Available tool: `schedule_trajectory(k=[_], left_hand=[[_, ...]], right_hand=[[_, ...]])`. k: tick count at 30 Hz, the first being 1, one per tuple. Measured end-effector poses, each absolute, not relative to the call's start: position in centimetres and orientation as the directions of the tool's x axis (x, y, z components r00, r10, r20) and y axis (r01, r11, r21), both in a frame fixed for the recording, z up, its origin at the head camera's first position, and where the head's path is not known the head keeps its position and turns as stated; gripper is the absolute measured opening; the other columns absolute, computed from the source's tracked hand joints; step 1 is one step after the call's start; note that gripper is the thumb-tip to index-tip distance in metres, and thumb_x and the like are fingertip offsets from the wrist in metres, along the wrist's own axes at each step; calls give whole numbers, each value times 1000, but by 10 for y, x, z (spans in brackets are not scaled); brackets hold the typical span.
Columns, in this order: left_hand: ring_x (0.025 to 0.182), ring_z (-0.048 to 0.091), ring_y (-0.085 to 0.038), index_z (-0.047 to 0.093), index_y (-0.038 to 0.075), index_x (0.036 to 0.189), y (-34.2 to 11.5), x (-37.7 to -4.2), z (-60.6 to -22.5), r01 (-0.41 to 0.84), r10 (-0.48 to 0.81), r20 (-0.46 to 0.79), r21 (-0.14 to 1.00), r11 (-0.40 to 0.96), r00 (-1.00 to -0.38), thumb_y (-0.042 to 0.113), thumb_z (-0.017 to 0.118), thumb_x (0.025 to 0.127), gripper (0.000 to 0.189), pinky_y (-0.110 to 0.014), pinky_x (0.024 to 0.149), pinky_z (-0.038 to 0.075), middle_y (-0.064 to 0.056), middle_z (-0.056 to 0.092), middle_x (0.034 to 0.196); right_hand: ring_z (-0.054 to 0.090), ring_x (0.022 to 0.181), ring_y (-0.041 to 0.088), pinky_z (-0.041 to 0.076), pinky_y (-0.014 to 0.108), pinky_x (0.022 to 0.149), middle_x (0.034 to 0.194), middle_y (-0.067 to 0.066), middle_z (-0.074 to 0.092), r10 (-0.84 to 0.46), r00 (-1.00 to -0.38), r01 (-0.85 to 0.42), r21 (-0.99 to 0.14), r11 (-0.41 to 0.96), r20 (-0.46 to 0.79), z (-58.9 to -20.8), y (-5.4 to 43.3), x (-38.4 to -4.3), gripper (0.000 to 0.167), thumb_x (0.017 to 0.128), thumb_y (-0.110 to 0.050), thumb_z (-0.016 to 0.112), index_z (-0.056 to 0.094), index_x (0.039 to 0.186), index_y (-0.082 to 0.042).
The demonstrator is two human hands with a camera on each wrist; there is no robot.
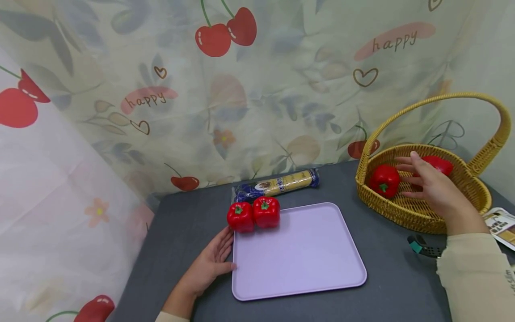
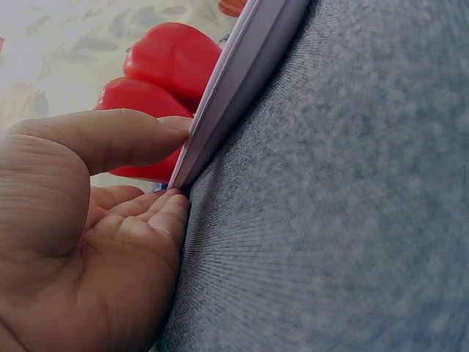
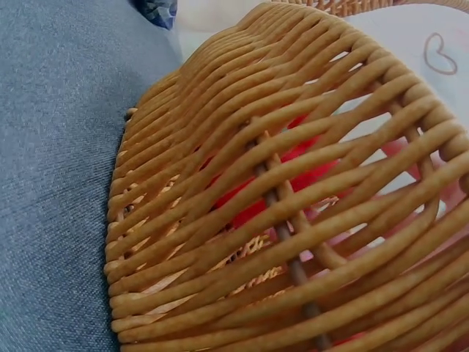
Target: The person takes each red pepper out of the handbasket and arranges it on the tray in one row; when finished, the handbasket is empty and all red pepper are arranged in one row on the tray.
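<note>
My left hand [image 1: 207, 264] rests at the left edge of a lilac tray [image 1: 297, 255], its thumb [image 2: 139, 139] touching the rim in the left wrist view. Two red bell peppers, one left [image 1: 240, 219] and one right [image 1: 267, 213], sit side by side at the tray's far left corner. Over on the right, my right hand [image 1: 438, 190] reaches into a wicker basket [image 1: 402, 219] with its fingers spread. A red bell pepper [image 1: 384, 181] lies left of those fingers; another red item [image 1: 440, 164] is partly hidden behind the hand. Basket weave [image 3: 293, 183] blocks the right wrist view.
Behind the tray lies a blue-and-yellow pasta packet [image 1: 281, 184]. The basket's tall handle [image 1: 438, 96] arches above my right hand. A black strap with a teal part [image 1: 424, 247] is beside my right sleeve, and a printed packet [image 1: 500, 226] lies right of the basket.
</note>
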State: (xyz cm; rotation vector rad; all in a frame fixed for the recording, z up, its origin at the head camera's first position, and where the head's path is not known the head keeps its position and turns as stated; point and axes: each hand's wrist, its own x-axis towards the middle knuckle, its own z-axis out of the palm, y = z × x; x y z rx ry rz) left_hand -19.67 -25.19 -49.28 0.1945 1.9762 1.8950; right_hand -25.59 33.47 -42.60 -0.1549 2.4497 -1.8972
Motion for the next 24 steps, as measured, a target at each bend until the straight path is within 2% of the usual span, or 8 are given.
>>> schedule_trajectory(k=[2,5,10,14,18,24], left_hand=[[164,18,-29,13,9,175,-252,-197,-493,-170,365,-185,983,73,-912,-13,80,90,110,-35,125,24,-12,16,180],[164,18,-29,13,9,175,-251,-196,-492,-171,365,-187,982,74,-912,-13,80,90,110,-34,125,24,-12,16,180],[164,18,-29,14,9,174,-251,-196,-492,-169,362,-185,983,75,-914,-13,79,90,110,-36,126,23,-12,16,180],[163,19,-29,14,9,175,-251,-197,-493,-171,356,-186,982,74,-916,-14,80,89,110,-35,126,24,-11,17,180],[163,19,-29,14,9,175,-251,-197,-494,-171,354,-187,982,77,-916,-14,80,89,110,-34,125,25,-11,18,180],[163,20,-29,15,9,174,-250,-196,-493,-163,347,-179,984,76,-921,-14,80,89,109,-34,125,26,-11,19,179]], right_hand=[[26,147,67,61,27,83,171,35,17,-147,-989,-33,-958,285,-10,-426,333,-257,80,116,-59,26,25,170,-1],[34,144,65,62,30,86,168,38,21,-194,-980,-41,-931,363,-32,-428,330,-256,76,118,-49,35,23,167,7],[54,129,54,61,30,86,159,38,33,-195,-980,-57,-875,482,-44,-429,328,-253,72,113,-30,60,29,166,7],[54,126,48,61,32,85,155,37,39,-203,-977,-52,-851,523,-66,-430,329,-252,79,106,-23,73,31,167,3],[50,126,47,58,37,85,153,35,42,-196,-979,-68,-811,581,-58,-432,331,-254,77,106,-25,73,34,167,1],[54,113,45,58,44,79,147,36,47,-137,-990,-71,-747,662,-28,-432,331,-254,67,111,-36,64,41,163,1]])
